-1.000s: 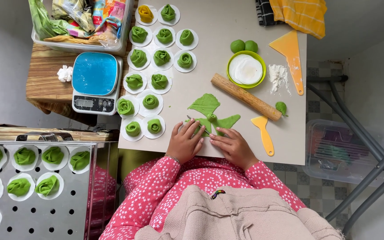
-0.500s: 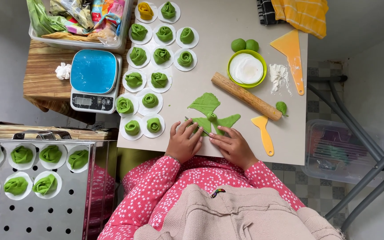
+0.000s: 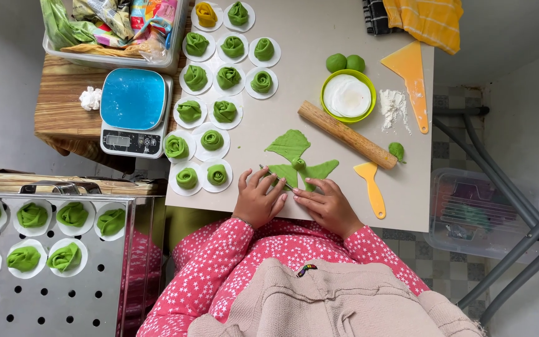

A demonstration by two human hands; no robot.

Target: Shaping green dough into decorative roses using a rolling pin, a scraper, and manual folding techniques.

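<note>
Since the earlier frame little has shifted: both hands have stayed at the near edge of the surface (image 3: 344,37). The left hand (image 3: 258,201) and right hand (image 3: 327,206) are pressed, fingers loosely spread and grasping nothing, on the green dough petals (image 3: 297,159). Many rolled green buns (image 3: 219,81) are already set on paper rounds at far left; two dough balls (image 3: 345,62) are left unshaped.

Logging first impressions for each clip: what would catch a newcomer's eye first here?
Probably the green dough pieces cut into leaf-like shapes at the near edge of the table, with the left hand and right hand resting on them. Next, the rows of rolled green dough flowers on white rounds to the left, and the wooden rolling pin lying diagonally to the right.
</note>
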